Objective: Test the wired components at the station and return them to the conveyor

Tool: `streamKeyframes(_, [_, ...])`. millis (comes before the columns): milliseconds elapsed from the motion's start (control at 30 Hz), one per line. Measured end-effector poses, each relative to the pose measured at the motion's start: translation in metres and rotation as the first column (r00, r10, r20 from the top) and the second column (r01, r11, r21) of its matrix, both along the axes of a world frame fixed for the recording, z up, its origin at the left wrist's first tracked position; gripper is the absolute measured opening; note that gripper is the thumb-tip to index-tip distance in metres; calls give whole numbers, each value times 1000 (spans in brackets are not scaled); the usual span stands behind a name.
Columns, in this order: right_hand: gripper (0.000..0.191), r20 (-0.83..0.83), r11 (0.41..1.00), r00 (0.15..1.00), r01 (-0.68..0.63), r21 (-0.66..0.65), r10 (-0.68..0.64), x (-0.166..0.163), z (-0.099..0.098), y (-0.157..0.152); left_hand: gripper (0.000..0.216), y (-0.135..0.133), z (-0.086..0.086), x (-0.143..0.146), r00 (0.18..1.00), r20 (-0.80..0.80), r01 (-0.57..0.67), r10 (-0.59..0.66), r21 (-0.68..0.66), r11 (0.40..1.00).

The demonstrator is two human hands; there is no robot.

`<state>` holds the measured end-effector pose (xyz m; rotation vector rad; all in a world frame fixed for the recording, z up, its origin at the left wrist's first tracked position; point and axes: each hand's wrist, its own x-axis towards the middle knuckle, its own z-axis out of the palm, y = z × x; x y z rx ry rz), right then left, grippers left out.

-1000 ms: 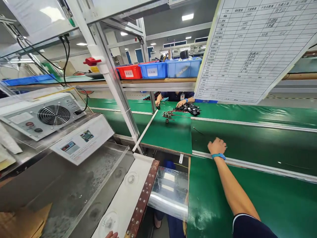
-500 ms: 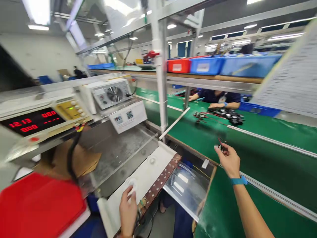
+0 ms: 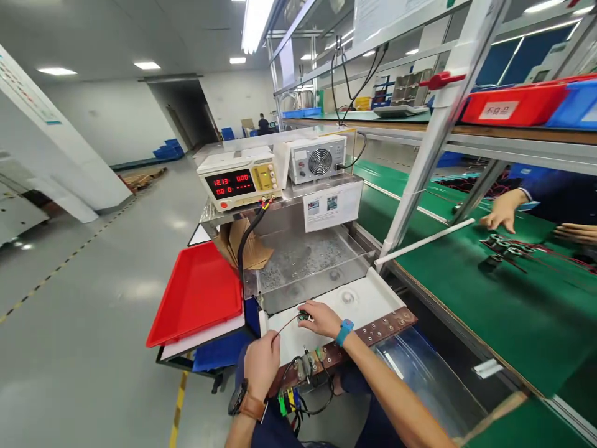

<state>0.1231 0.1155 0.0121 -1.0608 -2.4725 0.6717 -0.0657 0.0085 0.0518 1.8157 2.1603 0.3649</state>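
Observation:
My right hand (image 3: 321,318) pinches a small dark round part with wires (image 3: 304,315), possibly a small motor, over the white tray (image 3: 373,295). My left hand (image 3: 263,361) is closed on the thin dark red wire (image 3: 288,323) that runs from this part, and its fingertips face the right hand. Just below the hands lies a brown strip with metal studs (image 3: 373,330), fixed along the tray's near edge. Clips and black cables (image 3: 305,367) sit on the strip, and green and yellow plugs (image 3: 290,401) hang under it.
A power supply (image 3: 237,180) with red digits and a grey fan unit (image 3: 319,162) stand on the metal shelf behind. To the left is a red tray (image 3: 200,292). A white post (image 3: 433,137) rises at right. A co-worker's hand (image 3: 506,208) is near wired black parts (image 3: 506,246) on the green belt (image 3: 448,280).
My right hand has brought the small part from above the green belt left to the white tray. My left hand has closed on its wire. The view has turned left.

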Motion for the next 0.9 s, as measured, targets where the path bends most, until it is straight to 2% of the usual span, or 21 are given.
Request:
streamKeyframes(67, [28, 169, 999, 984, 51, 19, -53, -14, -19, 13, 27, -10, -7, -15, 992, 108, -64, 72, -72, 995])
streamKeyframes(133, [29, 271, 993, 956, 104, 47, -113, -22, -34, 20, 25, -23, -12, -25, 964, 249, -66, 89, -102, 993])
streamKeyframes(267, [36, 334, 979, 921, 188, 72, -202, -31, -54, 26, 29, -49, -25, -34, 877, 473, 9, 87, -196, 981])
streamKeyframes(367, [44, 360, 973, 905, 225, 52, -228, -33, -63, 28, 30, -66, -37, -32, 774, 619, 64, 134, -288, 956])
streamKeyframes(467, [51, 390, 968, 889, 252, 19, -239, -34, -67, 30, 42, -78, -43, -23, 653, 715, 132, 250, -433, 892])
streamKeyframes(533, [55, 400, 969, 889, 246, -2, -224, -33, -69, 30, 50, -81, -42, -14, 570, 764, 195, 303, -484, 853])
streamKeyframes(633, [53, 376, 977, 906, 212, -12, -192, -30, -71, 29, 55, -77, -33, 1, 452, 835, 251, 315, -457, 853])
streamKeyframes(767, [37, 361, 984, 920, 174, -36, -150, -27, -73, 29, 51, -57, -17, 19, 299, 914, 212, 273, -342, 915])
streamKeyframes(900, [34, 370, 980, 917, 188, -71, -149, -27, -74, 31, 45, -29, -10, 33, 198, 951, 176, 238, -273, 946])
